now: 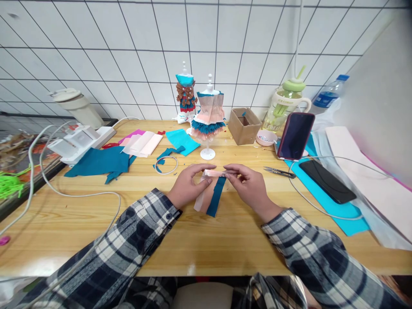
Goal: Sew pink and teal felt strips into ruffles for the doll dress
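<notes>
Reaching over the near edge of the wooden table in plaid sleeves, we hold a pink and teal strip between our two hands, its lower end hanging toward us. Our left hand has thumb and fingers closed on its upper left part; our right hand pinches the upper right end, fingertips together. Whether those right fingertips grip anything more, we cannot tell.

Just beyond our right hand, to the side, lie thread snips, with a black phone farther right on a bright blue sheet. Past our left hand we see a white ring near teal scraps, and a larger teal piece beside pale pink sheets.

Farther off, straight ahead, we have a small dress form standing upright in pink and teal ruffles, with a cardboard box and a pink dish to its right. Behind it stands a second dress form, near the tiled wall.
</notes>
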Available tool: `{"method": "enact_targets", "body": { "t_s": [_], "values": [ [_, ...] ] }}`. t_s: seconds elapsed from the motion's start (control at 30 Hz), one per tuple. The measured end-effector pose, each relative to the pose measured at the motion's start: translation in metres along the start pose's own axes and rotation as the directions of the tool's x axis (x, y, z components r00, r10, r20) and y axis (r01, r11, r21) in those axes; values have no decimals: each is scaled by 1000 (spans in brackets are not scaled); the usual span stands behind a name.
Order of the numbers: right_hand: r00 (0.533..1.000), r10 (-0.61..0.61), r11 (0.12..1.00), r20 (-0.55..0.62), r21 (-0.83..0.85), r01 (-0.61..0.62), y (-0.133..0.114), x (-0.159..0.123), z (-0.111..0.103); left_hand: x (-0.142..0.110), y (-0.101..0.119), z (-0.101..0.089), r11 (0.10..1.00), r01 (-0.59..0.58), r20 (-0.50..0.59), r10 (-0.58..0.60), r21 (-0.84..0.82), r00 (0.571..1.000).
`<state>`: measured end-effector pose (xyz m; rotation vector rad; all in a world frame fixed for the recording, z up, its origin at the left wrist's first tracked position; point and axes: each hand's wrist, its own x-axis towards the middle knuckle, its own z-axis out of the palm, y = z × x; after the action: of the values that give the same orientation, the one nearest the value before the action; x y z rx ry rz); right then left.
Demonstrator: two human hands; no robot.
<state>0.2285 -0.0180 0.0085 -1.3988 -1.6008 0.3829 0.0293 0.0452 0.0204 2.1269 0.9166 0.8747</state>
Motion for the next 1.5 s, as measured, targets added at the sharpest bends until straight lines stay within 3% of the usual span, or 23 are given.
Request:
{"method": "enact_targets", "body": {
  "t_s": [0.07,0.13,0.2,0.27,0.3,0.37,0.43,0.5,0.63,0.9,1.0,1.1,1.13,1.17,1.23,1.27,1.3,1.33,1.37,1.4,1.43,1.47,1.5],
  "values": [
    [985,-61,996,-164,-68,50,2,0,-2,0,-4,0,1000,-14,-35,14,7,999],
    [906,-139,986,-399,-139,90,6,0,-4,-1,-8,0,999,-17,-143,21,31,990],
    [848,-257,961,-463,-212,176,9,0,-4,-2,-8,-2,994,-44,-295,72,99,953],
    [879,-375,914,-294,-275,298,12,0,-1,-4,-6,-6,963,-129,-350,209,238,913],
    [896,-407,891,-181,-296,345,14,-1,2,-5,-4,-7,930,-189,-307,288,315,907],
    [915,-404,867,-10,-322,379,16,-1,6,-8,-1,-9,859,-290,-132,375,422,918],
    [927,-368,868,71,-330,370,18,-2,8,-9,1,-8,816,-328,22,362,475,932],
    [927,-352,872,130,-314,375,20,-3,5,-10,2,-5,788,-334,101,332,516,938],
    [896,-378,861,233,-266,433,16,-7,-7,-11,3,1,738,-364,133,354,567,926],
    [894,-381,847,234,-300,440,5,-7,-6,-10,8,-2,626,-406,127,441,666,889],
    [899,-353,842,258,-331,425,5,-7,-3,-11,10,-2,671,-391,130,405,630,905],
    [913,-205,918,352,-253,304,1,-6,-11,-12,9,-5,861,-365,199,311,356,929],
    [878,-139,957,459,-167,239,0,-5,-17,-11,7,-7,929,-317,225,273,193,935],
    [798,-88,985,596,-65,157,-1,-5,-22,-11,4,-9,970,-241,238,227,28,944],
    [546,-60,996,835,88,-25,-1,-4,-31,-9,-2,-12,980,-67,198,105,-187,975],
    [468,-59,990,882,112,-87,0,-3,-34,-7,-6,-13,975,-4,145,37,-224,989],
    [473,-41,987,880,108,-115,1,-2,-34,-6,-9,-13,973,37,84,-18,-229,996],
    [573,2,989,820,85,-124,3,0,-33,-4,-11,-13,973,56,19,-53,-222,998],
    [729,56,990,682,58,-130,5,1,-30,-3,-14,-11,974,62,-50,-74,-216,996],
    [883,102,990,459,41,-135,6,2,-26,-1,-15,-10,975,56,-126,-85,-216,988],
    [976,122,991,182,36,-131,8,3,-22,0,-16,-9,975,46,-207,-91,-216,974],
    [990,110,994,-90,33,-108,8,4,-19,0,-17,-9,977,32,-290,-94,-211,952],
    [952,64,998,-298,15,-62,9,4,-16,1,-18,-9,980,22,-369,-95,-197,925]
  ]
}}
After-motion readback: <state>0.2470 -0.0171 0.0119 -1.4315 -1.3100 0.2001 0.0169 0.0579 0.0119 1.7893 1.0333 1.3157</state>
